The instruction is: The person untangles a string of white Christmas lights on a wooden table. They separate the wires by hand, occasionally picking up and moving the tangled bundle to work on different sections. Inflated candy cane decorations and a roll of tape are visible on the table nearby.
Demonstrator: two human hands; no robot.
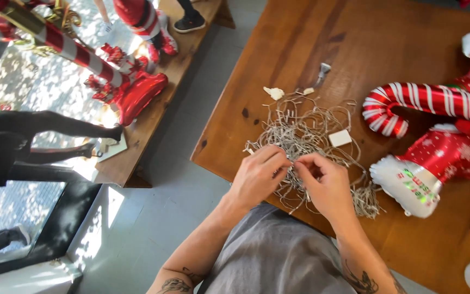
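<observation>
A tangled heap of thin silver-grey wire string (305, 128) lies on a brown wooden table (354, 43) near its front edge. My left hand (257, 175) and my right hand (326, 184) meet over the near side of the tangle, both pinching strands between fingertips. A small white rectangular box (340, 138) sits in the wire to the right of the heap. A white scrap (273, 93) and a small grey clip-like piece (323, 71) lie beyond the tangle.
Red and white foil balloons, a candy cane (425, 100) and a stocking (436, 163), lie on the table at right. A lower wooden bench (153, 109) at left holds another red foil balloon (137, 92). Grey floor runs between them. Another person's shoes (189, 22) stand at the top.
</observation>
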